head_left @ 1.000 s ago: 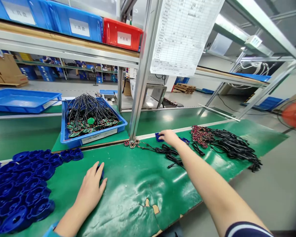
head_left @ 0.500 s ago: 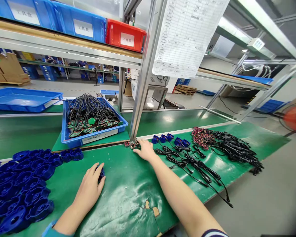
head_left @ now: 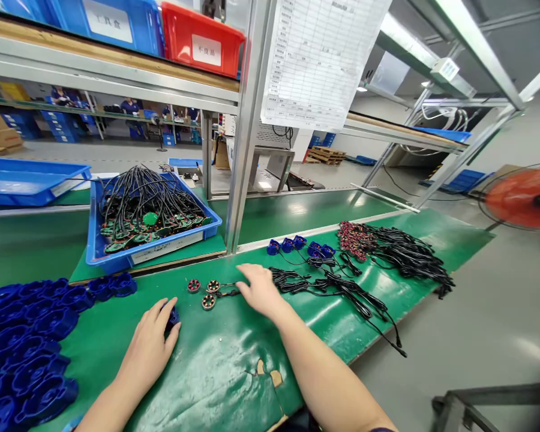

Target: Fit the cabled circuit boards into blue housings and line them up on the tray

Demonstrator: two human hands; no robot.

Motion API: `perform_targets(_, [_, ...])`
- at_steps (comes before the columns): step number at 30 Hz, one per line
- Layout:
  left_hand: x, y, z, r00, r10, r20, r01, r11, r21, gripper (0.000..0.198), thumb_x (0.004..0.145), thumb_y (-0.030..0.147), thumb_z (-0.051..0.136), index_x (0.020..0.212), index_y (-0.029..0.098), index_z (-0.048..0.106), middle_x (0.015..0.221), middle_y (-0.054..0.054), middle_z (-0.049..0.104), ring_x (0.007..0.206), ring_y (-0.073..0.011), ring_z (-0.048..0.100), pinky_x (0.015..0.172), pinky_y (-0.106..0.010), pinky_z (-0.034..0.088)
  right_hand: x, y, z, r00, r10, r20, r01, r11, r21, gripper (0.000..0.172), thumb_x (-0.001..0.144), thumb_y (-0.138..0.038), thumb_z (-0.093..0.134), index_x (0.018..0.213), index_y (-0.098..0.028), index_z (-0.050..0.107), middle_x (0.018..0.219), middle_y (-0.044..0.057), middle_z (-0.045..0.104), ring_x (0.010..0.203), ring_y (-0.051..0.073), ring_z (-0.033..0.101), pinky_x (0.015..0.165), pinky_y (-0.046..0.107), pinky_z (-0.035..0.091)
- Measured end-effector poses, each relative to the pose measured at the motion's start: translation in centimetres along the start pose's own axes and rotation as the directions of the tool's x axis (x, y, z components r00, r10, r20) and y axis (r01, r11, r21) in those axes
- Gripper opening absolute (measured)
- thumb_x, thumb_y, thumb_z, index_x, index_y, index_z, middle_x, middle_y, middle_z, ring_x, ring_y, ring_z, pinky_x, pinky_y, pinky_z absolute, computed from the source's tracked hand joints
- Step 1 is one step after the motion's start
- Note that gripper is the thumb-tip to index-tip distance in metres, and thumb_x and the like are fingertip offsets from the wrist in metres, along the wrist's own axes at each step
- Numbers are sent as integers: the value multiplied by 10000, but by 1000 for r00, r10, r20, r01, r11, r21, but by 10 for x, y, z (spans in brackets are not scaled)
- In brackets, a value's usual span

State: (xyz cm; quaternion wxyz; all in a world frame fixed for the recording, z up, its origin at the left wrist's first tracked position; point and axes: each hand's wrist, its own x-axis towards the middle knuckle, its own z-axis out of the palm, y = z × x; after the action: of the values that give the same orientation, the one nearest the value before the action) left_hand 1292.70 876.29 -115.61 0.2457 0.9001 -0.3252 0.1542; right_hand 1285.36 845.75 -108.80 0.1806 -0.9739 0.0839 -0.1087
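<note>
On the green worktop my left hand (head_left: 150, 336) curls around one small blue plastic housing (head_left: 173, 317), which shows between thumb and fingers. My right hand (head_left: 258, 291) is palm down, thumb and fingers apart, over the black cables (head_left: 230, 293) of some round ring-shaped parts with coppery segments. Two such rings (head_left: 210, 293) lie just left of its fingertips, and a reddish ring (head_left: 193, 285) lies a little further left. Whether the palm presses on the cables is hidden.
Many blue housings (head_left: 40, 324) cover the left side. Behind stands a blue tray (head_left: 153, 255) of wired circuit boards. Fitted blue housings (head_left: 288, 244) and cable bundles (head_left: 342, 288) lie to the right, beyond them a heap of wired rings (head_left: 357, 240). A metal post (head_left: 243, 138) rises at the back.
The ring parts have moved from beside the post's foot leftward and nearer, and more of their cables shows. The right hand has come slightly nearer. The left hand keeps its housing; the view has shifted.
</note>
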Motion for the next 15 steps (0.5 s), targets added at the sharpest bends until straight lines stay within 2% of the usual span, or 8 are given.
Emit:
perform_targets(3, [0,2,0,1000,-9,7,9,1000,-10,503,959,460,457,1381,194,522,1361,-152,577,1231,-322,576,1045,-514,505,-4,50,-21,964,263,-48,-267,957,-118,434,936,-322,578,1347,-185,593,1361,173,611,1281,327,512,1043,512,348])
perform_targets(5, [1,4,-1,1000,-13,10,14,1000,-23,495,958,458,462,1371,194,527,1334,-147,591,1219,-319,579,1042,-509,504,-6,79,-30,950,311,-40,-313,939,-141,423,922,-363,607,1281,-142,634,1252,208,654,1215,368,549,983,535,388])
perform_targets(7, [1,7,-2,1000,-15,3,15,999,-38,481,955,448,468,1358,193,536,1302,-144,607,1194,-316,589,1028,-508,508,-7,98,-35,957,290,-10,-288,947,-145,369,900,-414,646,1154,-151,691,1109,167,694,1124,337,594,947,478,424])
perform_targets(9, [2,9,-3,1000,-14,-5,14,999,-47,468,950,430,478,1346,191,543,1279,-143,619,1174,-316,597,1008,-507,517,-8,103,-38,972,235,4,-233,963,-133,300,906,-424,642,1043,-167,711,1004,114,686,1045,275,612,930,393,442])
perform_targets(12, [2,12,-5,1000,-13,1,13,999,-49,451,941,394,503,1345,199,541,1266,-133,626,1160,-308,601,993,-500,523,-10,93,-50,992,85,-94,-93,992,-89,274,937,-409,595,1008,-163,695,950,88,635,935,220,604,883,317,456])
perform_targets(14, [1,13,-6,1000,-13,13,13,999,-49,448,939,375,519,1353,205,531,1262,-127,624,1155,-300,602,994,-490,523,-15,79,-63,986,-19,-168,6,997,-78,282,949,-421,571,996,-167,685,930,83,618,869,211,597,828,309,458])
perform_targets(15, [1,13,-7,1000,-11,16,12,999,-50,448,938,367,525,1356,207,526,1257,-125,623,1149,-297,603,992,-486,524,-20,72,-70,986,-49,-157,36,996,-82,279,950,-431,568,958,-176,681,897,74,618,831,209,592,789,309,452])
